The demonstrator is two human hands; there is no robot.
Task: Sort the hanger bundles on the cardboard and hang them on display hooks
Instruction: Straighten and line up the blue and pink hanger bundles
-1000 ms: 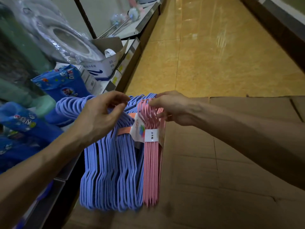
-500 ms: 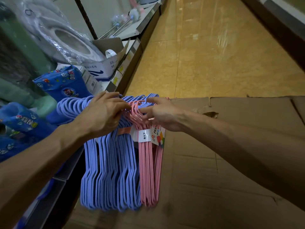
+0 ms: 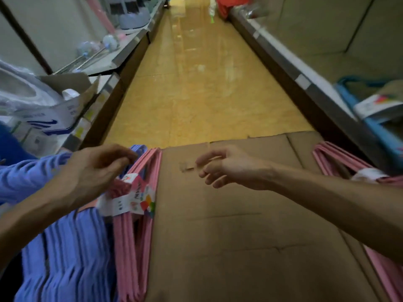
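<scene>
A flattened cardboard sheet (image 3: 239,247) covers the floor in front of me. Along its left edge lies a pink hanger bundle (image 3: 130,247) with a white paper label (image 3: 130,201), right beside several blue hanger bundles (image 3: 69,258). My left hand (image 3: 93,173) sits over the hook ends of the blue hangers, its fingers and thumb curled together there. Over the bare cardboard hovers my right hand (image 3: 229,168), loosely curled, holding nothing and apart from the pink bundle. Another pink bundle (image 3: 335,160) lies at the cardboard's right edge, partly behind my right forearm.
A shiny yellow aisle floor (image 3: 196,83) runs ahead between two low shelf units. The left shelf (image 3: 122,59) holds brushes, an open white carton (image 3: 65,112) and wrapped goods. On the right shelf (image 3: 305,83) sits a blue item (image 3: 375,131).
My right hand has let go of the pink bundle and moved right over the cardboard. The pink bundle now lies beside the blue ones. My view has lifted up the aisle.
</scene>
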